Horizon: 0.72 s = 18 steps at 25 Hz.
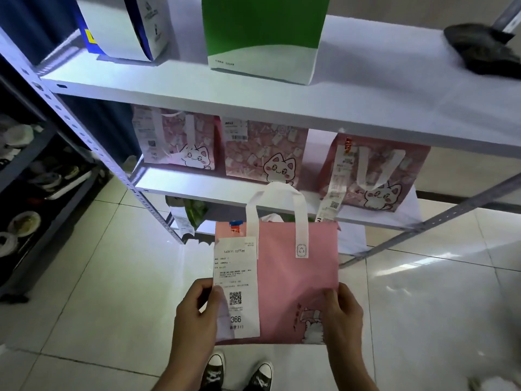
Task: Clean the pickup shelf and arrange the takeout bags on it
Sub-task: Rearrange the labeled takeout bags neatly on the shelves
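Both hands, left hand (194, 314) and right hand (345, 317), grip the pink bag (284, 280) upright, probably for shelving at 12 o'clock on the shelf (225, 190).

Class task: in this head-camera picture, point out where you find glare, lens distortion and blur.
Head view: glare washes out the floor tiles on the right; wide-angle distortion slants the top shelf; the dark cloth at upper right is blurred, while the receipt on the pink bag reads fairly sharply.

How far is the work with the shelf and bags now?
Done: three cat-print bags stand on the middle shelf, two bags on the top shelf. In hand: left hand and right hand hold a pink bag. Left: placing it; a dark cloth lies on top.
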Motion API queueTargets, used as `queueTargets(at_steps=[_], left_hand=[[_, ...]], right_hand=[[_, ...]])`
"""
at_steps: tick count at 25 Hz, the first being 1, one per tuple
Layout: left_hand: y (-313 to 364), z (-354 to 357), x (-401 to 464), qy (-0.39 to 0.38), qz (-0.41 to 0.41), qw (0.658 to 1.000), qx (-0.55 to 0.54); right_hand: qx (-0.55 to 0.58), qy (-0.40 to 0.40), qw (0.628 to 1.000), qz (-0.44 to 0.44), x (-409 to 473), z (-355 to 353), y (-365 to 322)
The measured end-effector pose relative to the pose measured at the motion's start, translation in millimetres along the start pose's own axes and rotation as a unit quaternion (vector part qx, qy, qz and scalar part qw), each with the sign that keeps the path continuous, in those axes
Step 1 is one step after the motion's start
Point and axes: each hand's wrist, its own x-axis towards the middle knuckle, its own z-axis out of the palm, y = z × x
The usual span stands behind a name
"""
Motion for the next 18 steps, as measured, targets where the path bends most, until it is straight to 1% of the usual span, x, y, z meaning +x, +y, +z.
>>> queueTargets(at_steps=[5, 10, 13, 18], left_hand=[[-38, 8, 32, 0.005, -0.01, 1.0, -0.013], [-75, 7, 59, 0.012, -0.017, 1.0, -0.024], [-94, 5, 71, 0.004, -0.013, 1.0, -0.004], [-110, 8, 91, 0.007, -0.015, 1.0, 0.0]], right_hand=[[-0.018, 0.034, 0.999, -0.002, 20, 28, 26], [-0.052, 0.003, 0.999, -0.004, 33, 51, 60], [-0.061, 0.007, 0.998, -0.006, 41, 59, 77], [-0.07, 0.016, 0.997, -0.019, 53, 71, 91]])
